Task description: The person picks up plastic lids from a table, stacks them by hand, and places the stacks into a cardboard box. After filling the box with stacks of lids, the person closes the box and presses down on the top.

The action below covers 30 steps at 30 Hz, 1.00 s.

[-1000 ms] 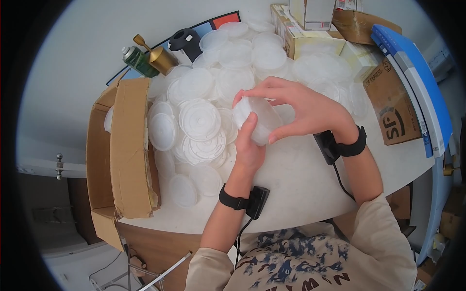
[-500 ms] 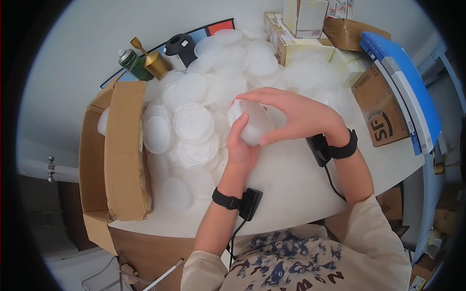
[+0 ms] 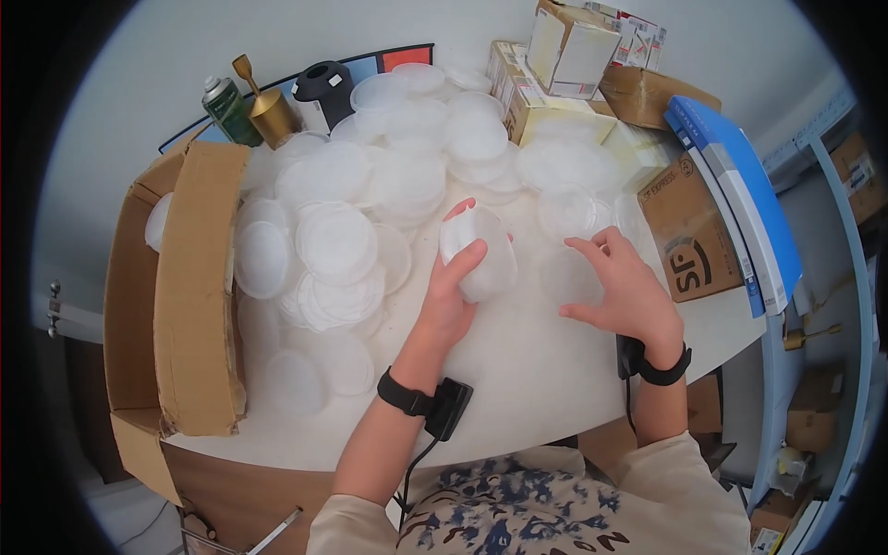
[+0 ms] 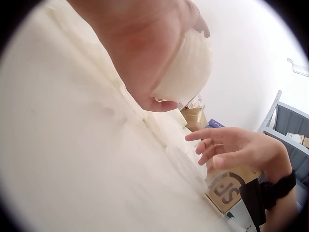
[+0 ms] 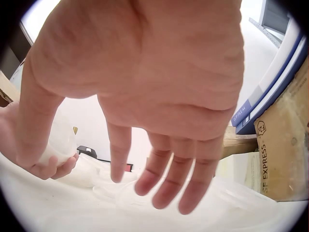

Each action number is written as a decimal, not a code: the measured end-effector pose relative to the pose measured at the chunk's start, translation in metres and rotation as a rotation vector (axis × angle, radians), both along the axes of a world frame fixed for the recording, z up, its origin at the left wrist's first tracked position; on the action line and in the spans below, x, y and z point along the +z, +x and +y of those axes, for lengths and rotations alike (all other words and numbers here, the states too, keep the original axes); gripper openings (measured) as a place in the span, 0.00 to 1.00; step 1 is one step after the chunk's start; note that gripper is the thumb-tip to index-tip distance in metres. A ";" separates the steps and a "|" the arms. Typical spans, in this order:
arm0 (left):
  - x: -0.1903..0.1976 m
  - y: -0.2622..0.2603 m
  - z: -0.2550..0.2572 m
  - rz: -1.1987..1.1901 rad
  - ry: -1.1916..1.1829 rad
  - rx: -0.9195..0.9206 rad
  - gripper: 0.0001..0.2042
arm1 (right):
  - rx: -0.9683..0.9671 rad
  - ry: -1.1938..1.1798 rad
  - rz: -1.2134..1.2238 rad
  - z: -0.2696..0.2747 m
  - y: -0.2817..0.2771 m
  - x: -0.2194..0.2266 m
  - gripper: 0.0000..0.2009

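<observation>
Left hand (image 3: 450, 301) grips a tilted stack of round, translucent white plastic lids (image 3: 487, 254), thumb across the near side, fingers curled behind. Stack sits above the smooth white tabletop (image 3: 504, 388), between the hands. Right hand (image 3: 636, 294) spreads wide, thumb parted from fingers, to the stack's right, not touching it. Loose heap of similar round translucent lids (image 3: 338, 242) lies left of the stack.

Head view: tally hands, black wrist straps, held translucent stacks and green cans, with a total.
Hands, left hand and right hand: 2
Black straps, left strap and right strap: 2
Held translucent stack: 1
Green can: 1
Total: 6
</observation>
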<state>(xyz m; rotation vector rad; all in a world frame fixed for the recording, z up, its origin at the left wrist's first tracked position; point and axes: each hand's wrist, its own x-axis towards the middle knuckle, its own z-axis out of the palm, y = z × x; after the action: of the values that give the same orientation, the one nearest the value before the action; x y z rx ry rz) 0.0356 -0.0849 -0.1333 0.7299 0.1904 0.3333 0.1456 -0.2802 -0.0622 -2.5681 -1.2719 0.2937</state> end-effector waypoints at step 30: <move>-0.006 0.004 0.012 -0.049 0.100 -0.072 0.39 | 0.012 0.995 0.961 0.061 -0.009 -0.050 0.38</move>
<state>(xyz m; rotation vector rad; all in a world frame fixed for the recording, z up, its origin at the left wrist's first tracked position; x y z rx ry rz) 0.0396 -0.0732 -0.1389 0.8242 0.1014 0.2933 0.1364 -0.2193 -0.1124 -1.2788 -0.7373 0.6000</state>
